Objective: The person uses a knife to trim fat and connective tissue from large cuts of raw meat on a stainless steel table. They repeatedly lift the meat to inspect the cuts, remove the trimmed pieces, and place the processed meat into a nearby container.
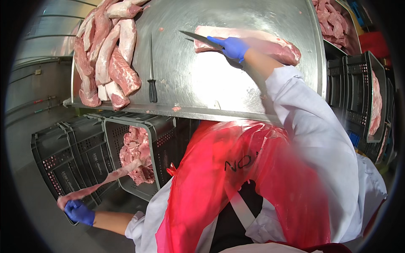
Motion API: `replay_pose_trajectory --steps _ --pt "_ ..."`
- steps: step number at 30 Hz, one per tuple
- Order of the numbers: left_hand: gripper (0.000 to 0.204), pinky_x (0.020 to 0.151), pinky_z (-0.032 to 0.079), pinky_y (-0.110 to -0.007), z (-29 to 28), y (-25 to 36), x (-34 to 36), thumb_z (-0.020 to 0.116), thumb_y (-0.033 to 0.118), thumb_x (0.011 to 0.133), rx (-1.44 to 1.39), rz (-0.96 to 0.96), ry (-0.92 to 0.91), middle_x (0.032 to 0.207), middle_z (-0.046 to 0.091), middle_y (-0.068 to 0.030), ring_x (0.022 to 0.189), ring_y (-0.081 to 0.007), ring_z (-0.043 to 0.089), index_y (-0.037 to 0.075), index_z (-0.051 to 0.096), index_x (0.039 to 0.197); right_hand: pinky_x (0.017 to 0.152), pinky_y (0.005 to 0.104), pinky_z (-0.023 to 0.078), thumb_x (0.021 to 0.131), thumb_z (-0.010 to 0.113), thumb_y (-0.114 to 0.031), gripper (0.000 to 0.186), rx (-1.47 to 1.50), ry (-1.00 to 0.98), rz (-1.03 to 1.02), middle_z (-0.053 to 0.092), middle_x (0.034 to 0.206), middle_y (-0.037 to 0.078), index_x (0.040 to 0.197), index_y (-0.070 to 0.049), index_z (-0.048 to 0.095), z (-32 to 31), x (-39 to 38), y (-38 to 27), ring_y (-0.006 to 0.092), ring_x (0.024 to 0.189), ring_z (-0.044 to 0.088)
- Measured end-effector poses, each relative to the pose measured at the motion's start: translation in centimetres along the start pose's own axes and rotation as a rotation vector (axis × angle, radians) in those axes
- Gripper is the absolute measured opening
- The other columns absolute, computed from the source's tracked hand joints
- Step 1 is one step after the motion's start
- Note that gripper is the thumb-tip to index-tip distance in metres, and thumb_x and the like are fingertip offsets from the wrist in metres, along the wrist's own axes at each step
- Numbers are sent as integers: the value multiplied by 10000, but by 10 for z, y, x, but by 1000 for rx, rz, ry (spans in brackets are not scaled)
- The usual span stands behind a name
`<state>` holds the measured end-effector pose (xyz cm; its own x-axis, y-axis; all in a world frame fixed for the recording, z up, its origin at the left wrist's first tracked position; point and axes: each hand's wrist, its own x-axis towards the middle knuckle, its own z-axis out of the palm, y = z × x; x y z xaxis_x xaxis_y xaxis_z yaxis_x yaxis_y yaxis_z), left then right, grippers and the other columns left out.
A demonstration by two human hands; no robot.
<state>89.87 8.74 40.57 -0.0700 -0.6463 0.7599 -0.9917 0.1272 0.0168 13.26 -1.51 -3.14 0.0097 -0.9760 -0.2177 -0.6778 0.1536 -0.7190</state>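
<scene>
My right hand (232, 49), in a blue glove, is closed on a knife (196, 37) whose blade points left over a long slab of pork (276, 49) on the steel table (177, 76). My left hand (80, 213), also blue-gloved, is closed on the end of a long thin strip of pale meat (101, 183) low at the left, beside the crates. The strip stretches up to a grey crate (152, 192) that holds several cut meat pieces (135, 147). A sharpening steel (152, 76) with a black handle lies on the table left of the slab.
Several pork loins (105, 55) are piled at the table's left end. A bin of meat pieces (333, 21) stands at the upper right, above stacked dark crates (350, 88) holding meat. More grey crates (69, 152) stand at the left. A metal wall (42, 38) is behind them.
</scene>
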Motion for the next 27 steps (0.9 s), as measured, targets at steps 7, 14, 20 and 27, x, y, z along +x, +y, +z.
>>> replay_pose_trajectory --steps 7,14,20,27 --pt "231 695 456 -283 83 -54 -163 590 107 919 -19 -729 -545 979 566 -53 804 -120 498 -18 563 1111 887 355 506 1016 462 -194 523 181 -125 -169 638 1239 106 1526 -281 388 -20 -28 -9 264 1050 650" --pt "220 935 455 -320 227 228 -109 622 61 961 -605 -201 -486 1111 595 -82 1026 -172 559 -11 564 1161 577 292 521 1024 503 -219 607 483 86 -247 630 792 82 1581 -161 268 63 62 -22 119 635 611" --pt "203 685 487 -285 400 395 -160 646 122 894 -920 -198 -829 820 607 -60 748 -129 576 -24 579 1019 577 309 545 955 575 -172 761 766 204 158 632 797 58 1604 -313 204 -1 -21 -39 149 604 595" --pt "380 788 530 -411 559 503 -196 711 298 841 -720 -385 -831 897 681 -203 834 -328 673 -31 587 984 717 412 558 939 552 -164 753 287 383 -10 694 816 214 1596 -304 210 -18 -14 23 309 724 700"
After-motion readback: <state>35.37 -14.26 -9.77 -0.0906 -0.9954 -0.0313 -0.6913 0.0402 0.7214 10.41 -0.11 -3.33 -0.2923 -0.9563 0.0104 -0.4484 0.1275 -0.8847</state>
